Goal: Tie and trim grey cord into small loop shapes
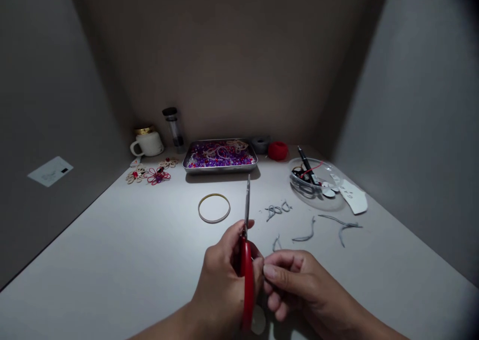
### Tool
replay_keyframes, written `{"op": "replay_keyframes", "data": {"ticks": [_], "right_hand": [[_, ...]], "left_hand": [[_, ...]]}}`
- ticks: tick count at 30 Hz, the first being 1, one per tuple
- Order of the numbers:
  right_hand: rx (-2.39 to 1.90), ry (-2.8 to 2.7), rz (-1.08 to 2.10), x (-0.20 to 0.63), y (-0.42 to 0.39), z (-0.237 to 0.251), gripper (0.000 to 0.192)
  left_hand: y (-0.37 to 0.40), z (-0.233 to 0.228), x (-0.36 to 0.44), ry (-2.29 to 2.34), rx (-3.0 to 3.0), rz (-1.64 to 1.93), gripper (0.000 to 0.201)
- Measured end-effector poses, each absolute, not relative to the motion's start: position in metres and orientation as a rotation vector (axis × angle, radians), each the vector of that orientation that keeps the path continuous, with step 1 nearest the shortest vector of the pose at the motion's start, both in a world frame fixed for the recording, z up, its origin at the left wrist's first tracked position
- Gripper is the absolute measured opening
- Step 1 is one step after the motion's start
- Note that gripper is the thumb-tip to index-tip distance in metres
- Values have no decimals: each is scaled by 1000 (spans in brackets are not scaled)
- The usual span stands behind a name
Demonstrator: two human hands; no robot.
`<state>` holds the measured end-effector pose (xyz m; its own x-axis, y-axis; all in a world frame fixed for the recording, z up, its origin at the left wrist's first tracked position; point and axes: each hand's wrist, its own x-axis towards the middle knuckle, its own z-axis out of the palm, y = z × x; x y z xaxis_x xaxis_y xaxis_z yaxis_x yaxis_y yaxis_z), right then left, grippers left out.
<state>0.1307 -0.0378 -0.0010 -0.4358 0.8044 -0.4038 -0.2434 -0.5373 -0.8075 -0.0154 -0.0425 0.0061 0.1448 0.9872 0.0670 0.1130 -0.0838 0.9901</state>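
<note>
My left hand [220, 275] is closed around a pair of red-handled scissors [247, 285], the blades pointing up and away from me and looking closed. Close beside it, my right hand [295, 282] pinches thumb against index finger at the tips of my left fingers. A thin pale strand seems to run between the two hands, but what the right fingertips grip is too small to make out. Below the hands a round whitish disc [258, 320] is partly hidden. Grey cord pieces [305, 238] lie just beyond, and a thin hoop [214, 222] rests ahead of my left hand.
A metal tray [220, 170] of purple and red beads stands at the back, beside red yarn [278, 151] and a grey roll [260, 144]. Back left are a mug [149, 144], a clear tube [174, 130] and cord flowers [157, 176]. A clear dish [333, 173] holds a pen [307, 164].
</note>
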Motion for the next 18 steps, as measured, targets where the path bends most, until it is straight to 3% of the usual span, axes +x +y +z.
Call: {"op": "replay_keyframes", "data": {"ticks": [8,13,18], "right_hand": [[-1020,-586,1656,140,-28,1,22],[-931,-575,1571,141,-29,0,20],[-912,-546,1511,140,-31,0,17]], "left_hand": [[-46,8,-17,1063,1815,897,39],[-58,-4,-13,1241,1944,837,58],[-60,-18,-21,1262,1933,868,61]]}}
